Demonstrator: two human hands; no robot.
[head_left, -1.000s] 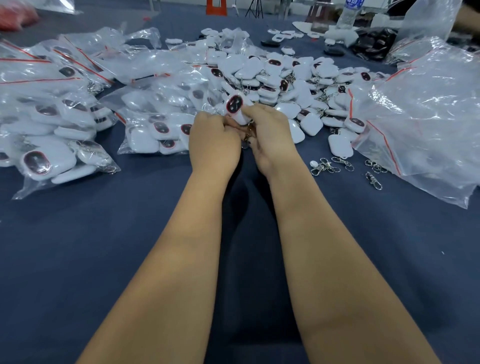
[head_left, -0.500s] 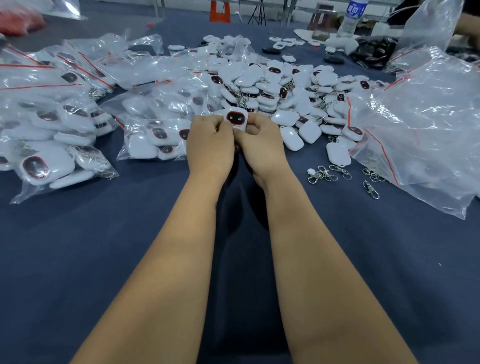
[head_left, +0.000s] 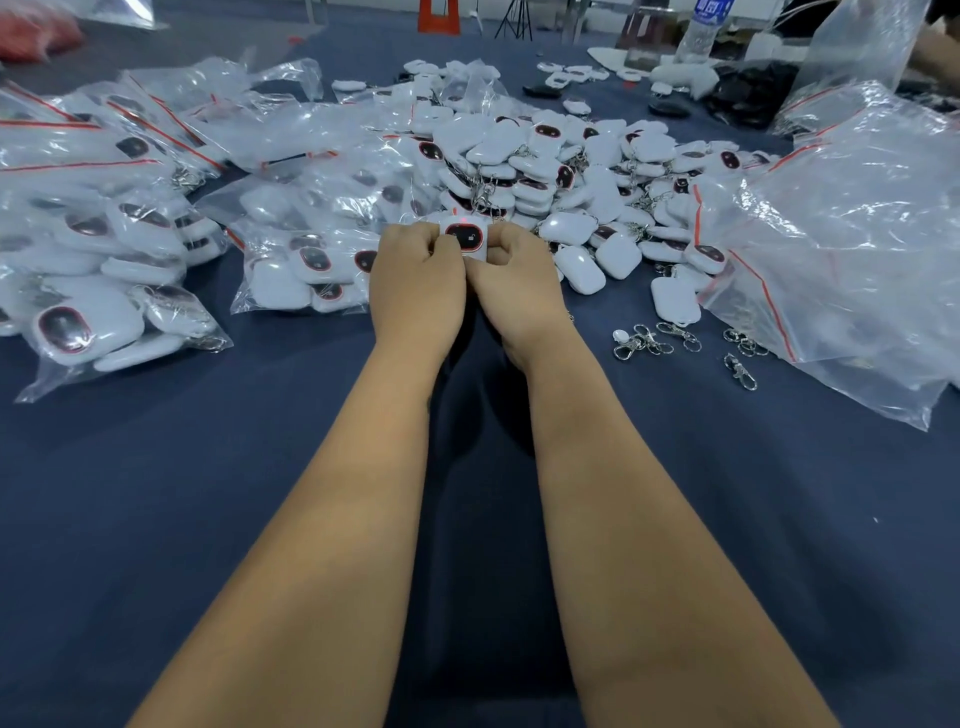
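Note:
A small white gadget (head_left: 464, 238) with a dark, red-rimmed oval screen is held upright between both hands at the centre of the view, screen toward me. My left hand (head_left: 415, 291) grips its left edge with curled fingers. My right hand (head_left: 514, 286) grips its right edge the same way. The gadget's lower part is hidden behind my fingers. Both forearms stretch over the dark blue cloth (head_left: 156, 519).
A loose heap of the same white gadgets (head_left: 566, 182) lies just beyond my hands. Clear bags filled with them (head_left: 104, 249) lie left; a pile of clear bags with red strips (head_left: 852, 249) lies right. Several metal clasps (head_left: 649, 340) rest on the cloth at right. A water bottle (head_left: 701, 26) stands far back.
The gadget has turned from tilted to upright with its screen facing me. My two hands have closed in on its sides.

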